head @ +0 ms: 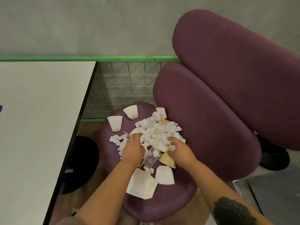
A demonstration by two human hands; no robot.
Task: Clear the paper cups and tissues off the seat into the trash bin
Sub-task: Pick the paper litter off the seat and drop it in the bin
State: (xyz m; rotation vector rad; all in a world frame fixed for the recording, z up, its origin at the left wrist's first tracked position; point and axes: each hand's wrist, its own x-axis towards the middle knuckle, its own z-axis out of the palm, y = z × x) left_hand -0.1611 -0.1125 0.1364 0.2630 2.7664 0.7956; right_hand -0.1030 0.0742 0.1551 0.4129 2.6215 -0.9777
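Observation:
A purple seat [162,207] carries a heap of crumpled white tissues [155,132] with flattened white paper cups around it: one at the far left [115,123], one dotted [131,112], one near my wrists [142,184], another beside it [164,175]. Colourful patterned cups [168,159] and a clear plastic cup [151,158] lie in the pile, with wooden sticks. My left hand [133,148] rests on the left side of the tissues, fingers curled into them. My right hand [178,149] reaches into the right side, fingers spread. No trash bin shows.
A white table [40,119] with a dark edge stands to the left, its black round base [82,163] on the wooden floor. The seat's purple backrest [207,120] and a second purple chair back [235,70] rise on the right. A green-framed wire grid [123,88] lines the wall behind.

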